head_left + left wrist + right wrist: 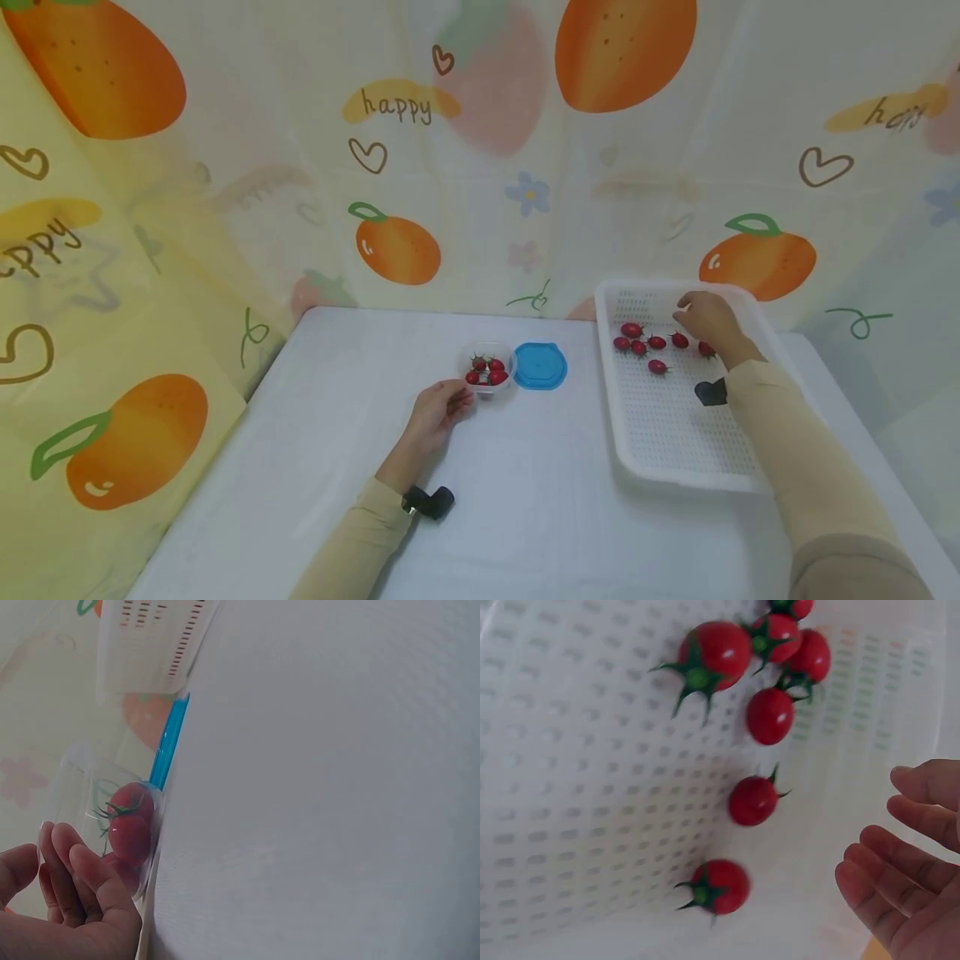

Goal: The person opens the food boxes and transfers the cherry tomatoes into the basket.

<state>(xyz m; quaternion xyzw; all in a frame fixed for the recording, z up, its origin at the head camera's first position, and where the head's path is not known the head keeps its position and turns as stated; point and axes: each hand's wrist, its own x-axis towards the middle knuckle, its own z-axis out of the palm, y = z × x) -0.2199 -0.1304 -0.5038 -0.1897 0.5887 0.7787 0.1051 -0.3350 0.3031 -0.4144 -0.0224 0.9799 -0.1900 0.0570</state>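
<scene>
My left hand is at the near left side of a small clear plastic container, its thumb and curled fingers pinching the rim. Inside the container are several cherry tomatoes with green stems. My right hand hovers over the far right part of a white perforated basket, its fingers loosely bent and apart, with nothing between them. Several red cherry tomatoes lie scattered on the basket floor, left of and below this hand.
A blue lid lies flat on the white tablecloth, just right of the container and left of the basket. Behind the table hangs a curtain printed with fruit; it also covers the left side.
</scene>
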